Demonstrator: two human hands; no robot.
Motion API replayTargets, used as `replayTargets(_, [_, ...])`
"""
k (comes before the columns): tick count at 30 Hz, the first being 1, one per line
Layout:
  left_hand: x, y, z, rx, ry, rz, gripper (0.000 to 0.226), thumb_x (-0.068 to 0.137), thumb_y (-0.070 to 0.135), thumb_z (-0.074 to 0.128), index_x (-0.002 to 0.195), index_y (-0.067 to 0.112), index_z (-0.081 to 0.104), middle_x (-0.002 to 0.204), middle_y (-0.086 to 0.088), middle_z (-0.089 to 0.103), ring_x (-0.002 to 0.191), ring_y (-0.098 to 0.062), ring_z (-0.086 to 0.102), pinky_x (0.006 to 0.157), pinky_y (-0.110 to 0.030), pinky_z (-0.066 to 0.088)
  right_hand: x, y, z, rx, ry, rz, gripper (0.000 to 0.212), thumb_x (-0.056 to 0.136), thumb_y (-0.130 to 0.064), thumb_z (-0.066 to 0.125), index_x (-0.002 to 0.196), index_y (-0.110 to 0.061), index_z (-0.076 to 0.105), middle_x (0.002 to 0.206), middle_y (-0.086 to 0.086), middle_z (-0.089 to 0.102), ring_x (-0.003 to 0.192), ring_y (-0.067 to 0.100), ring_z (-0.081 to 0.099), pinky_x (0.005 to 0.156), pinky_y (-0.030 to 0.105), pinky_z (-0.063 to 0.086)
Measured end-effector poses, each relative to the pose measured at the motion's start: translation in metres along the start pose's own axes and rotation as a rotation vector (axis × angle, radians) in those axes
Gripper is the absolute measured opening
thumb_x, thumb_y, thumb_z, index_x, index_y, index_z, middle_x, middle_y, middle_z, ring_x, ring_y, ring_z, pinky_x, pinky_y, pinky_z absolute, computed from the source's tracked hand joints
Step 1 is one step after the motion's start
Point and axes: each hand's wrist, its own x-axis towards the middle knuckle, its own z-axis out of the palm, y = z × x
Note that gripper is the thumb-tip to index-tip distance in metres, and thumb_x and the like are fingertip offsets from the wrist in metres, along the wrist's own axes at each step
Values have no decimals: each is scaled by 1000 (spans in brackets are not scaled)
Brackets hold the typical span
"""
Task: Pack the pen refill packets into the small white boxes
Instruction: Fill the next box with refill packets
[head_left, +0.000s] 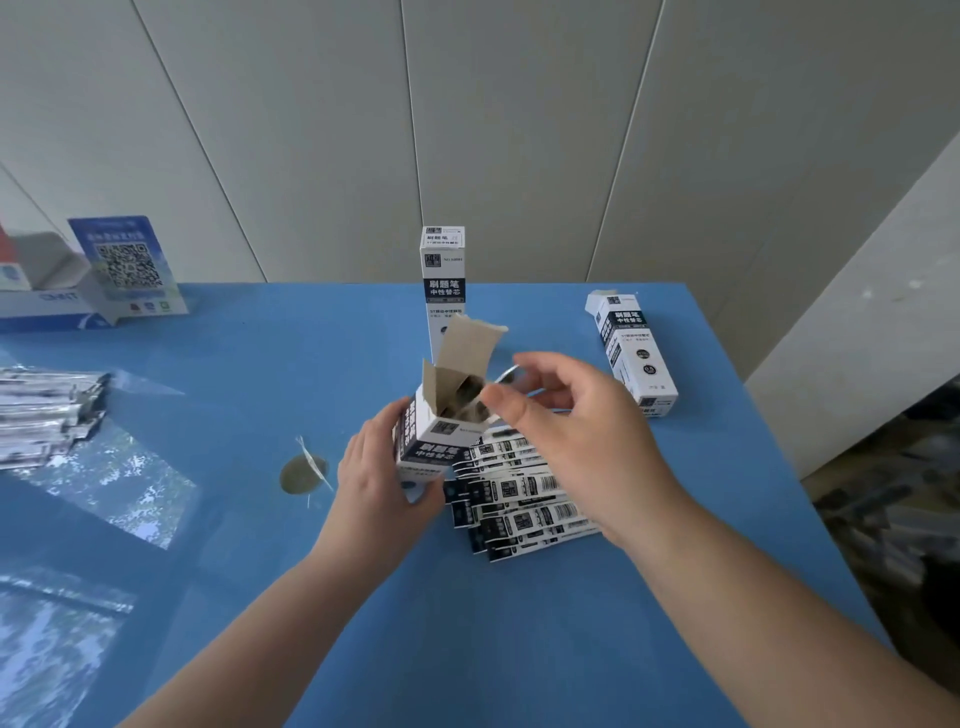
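Observation:
My left hand (376, 478) grips a small white box (436, 436) with dark printing, held upright over the blue table (467, 623). Its brown top flap (467, 345) stands open and packet ends show inside the mouth. My right hand (576, 426) hovers at the box's opening, thumb and fingers loosely pinched; whether it holds a packet I cannot tell. Under my hands lies a fanned pile of pen refill packets (524, 499). A closed box (444, 280) stands upright behind, and another box (631, 353) lies flat at the right.
A heap of clear-wrapped refills (47, 410) lies at the table's left edge. A blue QR-code sign (127, 265) and a white carton stand at the back left. A round brownish spot (304, 473) marks the table. The table's right edge drops to a dark floor.

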Motion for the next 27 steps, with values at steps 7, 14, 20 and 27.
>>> replayTargets(7, [-1, 0, -2, -14, -12, -87, 84, 76, 5, 78, 133, 44, 31, 116, 30, 42, 106, 1, 38, 99, -45, 43, 14, 48, -35, -605, -242, -19, 40, 91, -50, 68, 126, -31, 65, 110, -16, 61, 104, 4, 58, 88, 23, 48])
replayTargets(14, [-2, -2, -1, -8, -21, -111, 83, 76, 5, 78, 130, 46, 30, 112, 28, 47, 106, -8, 45, 95, -41, 44, 16, 82, -25, -1018, -467, -101, 39, 89, -46, 71, 124, -30, 68, 111, -8, 56, 115, 21, 48, 91, 38, 45])
replayTargets(20, [-3, -1, -1, -17, -48, -127, 79, 76, 7, 76, 133, 42, 34, 117, 11, 53, 112, -16, 49, 96, -46, 47, 21, 88, -19, -1011, -432, -142, 18, 88, -38, 74, 101, -26, 70, 102, -10, 54, 105, 19, 50, 78, 32, 37])
replayTargets(27, [-4, -6, -1, -24, -55, -134, 79, 77, 8, 76, 132, 45, 34, 117, 13, 54, 112, -18, 51, 95, -46, 48, 26, 79, -23, -971, -438, -84, 22, 86, -35, 77, 85, -27, 56, 97, -10, 56, 99, 17, 51, 74, 31, 36])
